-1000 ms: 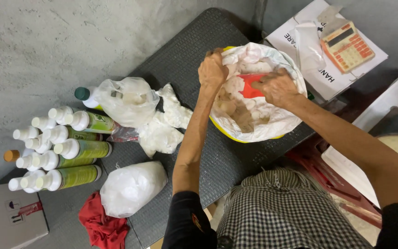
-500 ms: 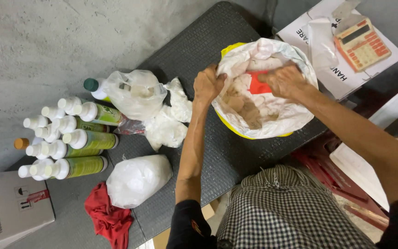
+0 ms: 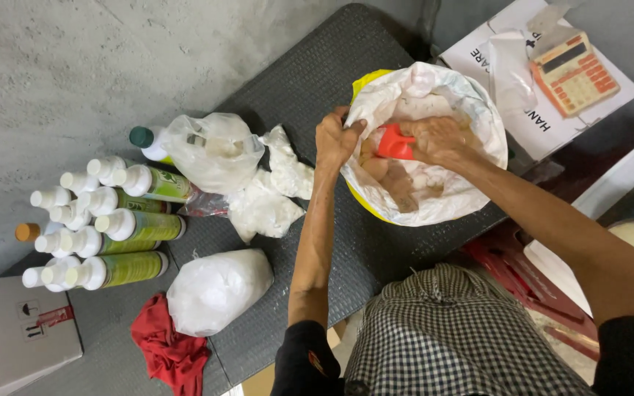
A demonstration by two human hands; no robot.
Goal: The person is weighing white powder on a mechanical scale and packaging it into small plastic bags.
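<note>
A large white sack (image 3: 464, 194) lined inside a yellow bucket (image 3: 367, 79) stands on the dark mat (image 3: 295, 88). My left hand (image 3: 335, 139) pinches the sack's near rim and holds it apart. My right hand (image 3: 434, 139) is inside the sack, wrapped around a red scoop (image 3: 394, 143). Pale tan powder shows at the bottom of the sack below the scoop.
Left of the sack lie crumpled plastic bags (image 3: 266, 191), a filled white bag (image 3: 218, 290) and a red rag (image 3: 170, 352). Several white-capped green bottles (image 3: 122, 235) lie in a cluster at far left. A grey box (image 3: 16, 334), and an orange calculator (image 3: 574, 73) on a cardboard box.
My right hand has gone deeper into the sack with the red scoop. My left hand has shifted along the rim toward the near edge. The view has moved slightly.
</note>
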